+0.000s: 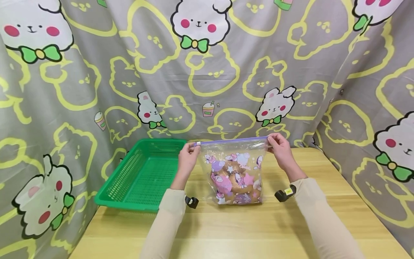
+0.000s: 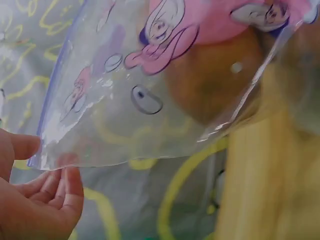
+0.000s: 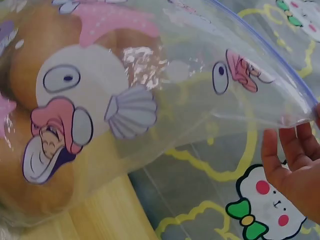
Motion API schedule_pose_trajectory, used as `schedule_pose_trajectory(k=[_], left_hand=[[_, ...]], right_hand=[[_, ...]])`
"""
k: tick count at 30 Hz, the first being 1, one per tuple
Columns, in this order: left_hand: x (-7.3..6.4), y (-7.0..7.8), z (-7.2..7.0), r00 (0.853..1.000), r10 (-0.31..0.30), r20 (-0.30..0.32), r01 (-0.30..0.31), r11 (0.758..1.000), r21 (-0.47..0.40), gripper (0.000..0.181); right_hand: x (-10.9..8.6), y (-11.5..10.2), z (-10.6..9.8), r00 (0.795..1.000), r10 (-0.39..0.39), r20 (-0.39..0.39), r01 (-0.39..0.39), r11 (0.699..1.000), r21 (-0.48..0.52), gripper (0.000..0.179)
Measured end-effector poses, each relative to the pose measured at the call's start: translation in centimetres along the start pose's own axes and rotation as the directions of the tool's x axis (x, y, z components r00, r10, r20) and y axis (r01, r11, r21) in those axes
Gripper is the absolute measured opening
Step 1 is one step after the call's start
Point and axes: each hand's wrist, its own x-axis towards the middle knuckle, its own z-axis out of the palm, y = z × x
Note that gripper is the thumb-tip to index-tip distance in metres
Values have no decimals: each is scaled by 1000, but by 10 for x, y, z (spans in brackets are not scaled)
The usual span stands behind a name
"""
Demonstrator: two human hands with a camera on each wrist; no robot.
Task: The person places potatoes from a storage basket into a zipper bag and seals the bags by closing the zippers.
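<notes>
A clear zip bag (image 1: 233, 172) printed with pink and purple cartoon figures stands upright on the table, its purple zip strip stretched level along the top. Several rounded brown things (image 2: 210, 75) show through the plastic; their exact kind is unclear. My left hand (image 1: 188, 158) pinches the bag's top left corner, close to a small white slider (image 1: 198, 143). At the opposite top corner, my right hand (image 1: 282, 153) grips the zip end between thumb and fingers. In the right wrist view, fingers (image 3: 295, 150) curl behind the bag's edge.
A green plastic basket (image 1: 103, 199) with perforated sides sits left of the bag, beside my left forearm. Beneath everything is a light wooden table (image 1: 239, 230). Grey curtain (image 1: 220, 79) with rabbit prints hangs behind and at both sides.
</notes>
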Motion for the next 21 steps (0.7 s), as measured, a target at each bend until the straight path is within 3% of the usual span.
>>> schedule_pose_trajectory(k=[3, 5, 8, 11, 15, 18, 21], left_hand=[[-4, -11, 8, 991, -90, 97, 89, 996, 18, 30], [-9, -18, 13, 975, -143, 170, 141, 990, 26, 35], [-17, -22, 17, 939, -227, 258, 242, 970, -26, 43], [-25, -24, 16, 887, -287, 362, 338, 938, -83, 55], [-33, -32, 13, 831, -305, 465, 374, 925, -61, 68], [-37, -39, 13, 809, -301, 505, 365, 930, -30, 72], [-42, -43, 14, 797, -289, 530, 333, 943, 14, 74]], right_hand=[[5, 5, -2, 999, 25, 26, -25, 1000, -11, 8], [7, 8, -3, 999, 33, 44, -32, 999, -20, 8], [11, 13, -4, 998, 32, 48, -30, 999, -37, 12], [14, 17, -5, 998, 34, 50, -33, 999, -25, 12], [13, 22, -6, 993, 63, 95, -58, 997, -58, 18], [7, 26, -5, 979, 97, 177, -67, 983, -169, 32], [0, 32, -2, 950, 148, 276, -69, 958, -277, 43]])
